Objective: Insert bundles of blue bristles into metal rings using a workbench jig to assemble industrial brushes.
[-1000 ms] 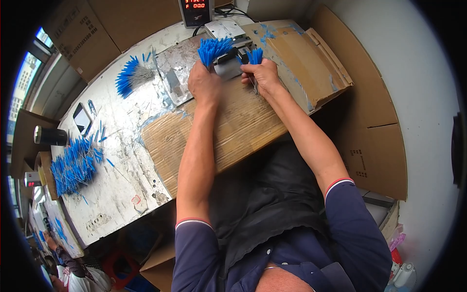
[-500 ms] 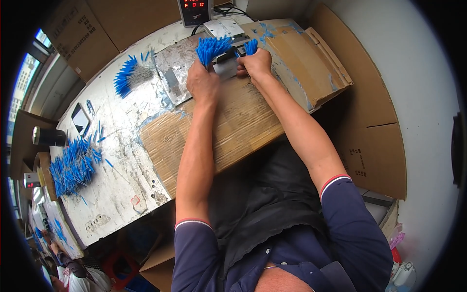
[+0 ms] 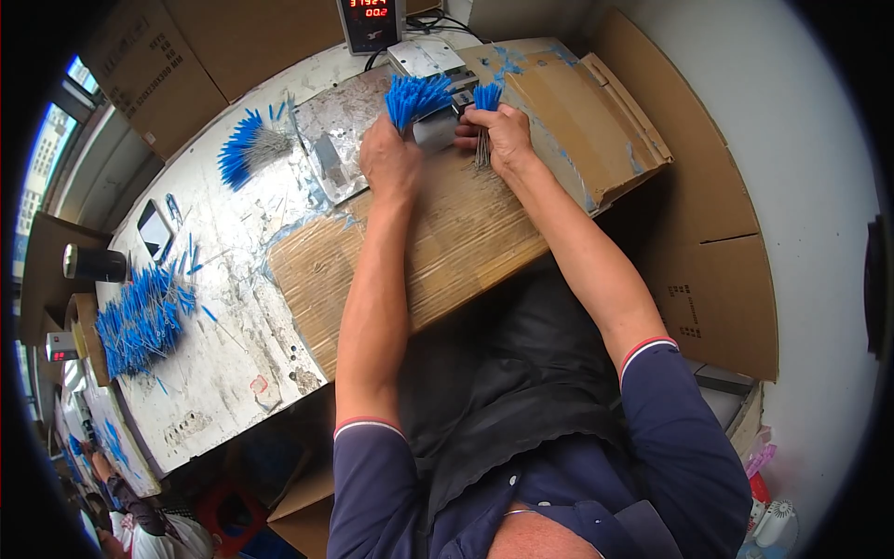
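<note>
My left hand [image 3: 389, 158] is closed around a thick bundle of blue-tipped wires [image 3: 416, 99], with the blue ends fanned out above the fist. To its right, my right hand [image 3: 506, 138] grips a smaller bundle of the same wires [image 3: 486, 95]. Thin grey wire ends hang below its fingers. Between the hands sits a small metal machine [image 3: 463, 93], its lower parts partly covered by the left bundle. Both hands are over the far edge of a flattened cardboard sheet [image 3: 400, 252].
A loose fan of blue-tipped wires [image 3: 244, 149] lies left of a metal plate [image 3: 326, 112]. Farther left are a larger wire pile [image 3: 140, 321], a phone [image 3: 155, 230] and a dark cup [image 3: 94, 263]. A red-digit display box [image 3: 372, 26] stands behind; a cardboard box [image 3: 577, 121] lies right.
My right hand has shifted slightly right and nearer to me with its bundle, so the grey wire ends now show. My left hand's bundle has moved slightly right. The red display digits have changed.
</note>
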Available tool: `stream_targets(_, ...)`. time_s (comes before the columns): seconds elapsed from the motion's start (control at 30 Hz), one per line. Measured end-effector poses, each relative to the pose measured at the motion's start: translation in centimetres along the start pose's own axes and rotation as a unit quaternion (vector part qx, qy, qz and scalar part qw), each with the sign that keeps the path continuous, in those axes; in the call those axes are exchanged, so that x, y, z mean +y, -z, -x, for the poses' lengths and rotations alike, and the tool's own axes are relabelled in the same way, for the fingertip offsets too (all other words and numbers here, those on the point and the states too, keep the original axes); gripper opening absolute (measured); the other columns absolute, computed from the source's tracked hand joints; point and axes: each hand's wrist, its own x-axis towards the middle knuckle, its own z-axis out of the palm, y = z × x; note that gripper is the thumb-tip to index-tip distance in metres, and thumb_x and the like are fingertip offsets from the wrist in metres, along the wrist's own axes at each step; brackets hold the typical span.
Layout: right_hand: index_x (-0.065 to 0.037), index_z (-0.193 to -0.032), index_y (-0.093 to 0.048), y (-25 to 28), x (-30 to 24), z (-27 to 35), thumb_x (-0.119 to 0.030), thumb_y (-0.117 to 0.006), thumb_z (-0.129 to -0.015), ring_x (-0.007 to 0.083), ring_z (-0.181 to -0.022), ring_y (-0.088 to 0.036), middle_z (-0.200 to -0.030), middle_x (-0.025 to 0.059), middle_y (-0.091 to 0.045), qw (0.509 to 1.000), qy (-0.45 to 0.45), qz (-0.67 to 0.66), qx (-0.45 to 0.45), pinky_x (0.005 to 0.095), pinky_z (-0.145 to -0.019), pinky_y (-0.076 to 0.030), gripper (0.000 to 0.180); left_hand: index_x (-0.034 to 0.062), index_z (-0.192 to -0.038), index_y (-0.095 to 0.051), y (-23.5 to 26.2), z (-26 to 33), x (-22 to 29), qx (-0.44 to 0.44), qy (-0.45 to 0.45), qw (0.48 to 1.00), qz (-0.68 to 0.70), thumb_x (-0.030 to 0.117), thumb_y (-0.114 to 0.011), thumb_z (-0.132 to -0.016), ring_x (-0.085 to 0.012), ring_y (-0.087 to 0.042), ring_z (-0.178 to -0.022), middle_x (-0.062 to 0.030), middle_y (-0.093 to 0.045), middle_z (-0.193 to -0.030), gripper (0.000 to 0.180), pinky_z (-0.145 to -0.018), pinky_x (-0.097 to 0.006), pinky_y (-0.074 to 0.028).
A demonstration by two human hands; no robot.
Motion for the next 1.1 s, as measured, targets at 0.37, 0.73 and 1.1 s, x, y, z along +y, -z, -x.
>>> stream_targets(0.37,0.002,-0.090,-0.060,0.1,0.8,0.6,-0.001,-0.079,-0.081,0.0189,-0.062,-0.067,-0.080,0.0118,-0.067,0.998,0.036,0.043,0.022,0.0322,-0.050,-0.061,0.020,0.0068,-0.102,-0.066,0.4,0.0,0.3,-0.019,0.009,1.000,0.009,0.019,-0.069,-0.090,-0.0425,-0.065,-0.090,-0.0200,-0.070,-0.094,0.017,-0.078,-0.051,-0.049)
stream_targets(0.73,0.003,-0.100,-0.066,1.1,0.2,1.0,-0.008,-0.076,-0.086,0.0199,-0.068,-0.068,-0.083,0.0104,-0.067,1.000,0.023,0.002,-0.002,0.0340,-0.060,-0.063,0.021,0.0042,-0.094,-0.065,0.1,0.2,0.0,-0.034,-0.019,0.998,-0.046,0.017,-0.071,-0.085,-0.0413,-0.066,-0.088,-0.0199,-0.069,-0.089,0.017,-0.076,-0.051,-0.049)
stream_targets(1.1,0.001,-0.092,-0.061,0.0,-0.1,1.0,-0.003,-0.078,-0.084,0.0190,-0.061,-0.067,-0.080,0.0116,-0.067,0.995,-0.048,0.091,0.002,0.0313,-0.051,-0.061,0.020,0.0063,-0.102,-0.064,0.2,0.1,-0.2,0.028,0.046,0.999,0.001,0.018,-0.066,-0.092,-0.0421,-0.067,-0.084,-0.0198,-0.070,-0.089,0.016,-0.074,-0.050,-0.049)
